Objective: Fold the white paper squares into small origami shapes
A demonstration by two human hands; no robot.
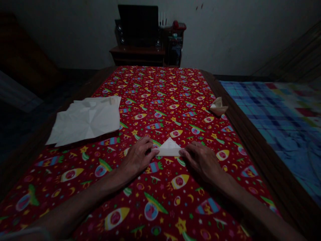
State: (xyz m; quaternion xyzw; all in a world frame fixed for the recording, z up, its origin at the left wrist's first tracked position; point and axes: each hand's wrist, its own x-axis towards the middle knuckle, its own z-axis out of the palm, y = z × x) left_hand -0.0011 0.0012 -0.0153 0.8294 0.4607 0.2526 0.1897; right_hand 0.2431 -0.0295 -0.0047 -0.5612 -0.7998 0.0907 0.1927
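Observation:
A small piece of folded white paper [170, 148] lies on the red patterned cloth in front of me, a triangular point rising above a flat folded strip. My left hand [140, 152] pinches the strip's left end between thumb and fingers. At the right end, my right hand [199, 155] grips the paper in the same way, its thumb on the near edge. Fingers cover both ends of the strip.
Creased white sheets [87, 122] lie at the left on the cloth [160, 187]. A small folded brown-and-white paper piece [218, 107] sits by the right edge. Beyond the table stand a dark monitor [138, 25] and a red telephone [179, 25]. A blue checked cloth [271, 117] spreads at right.

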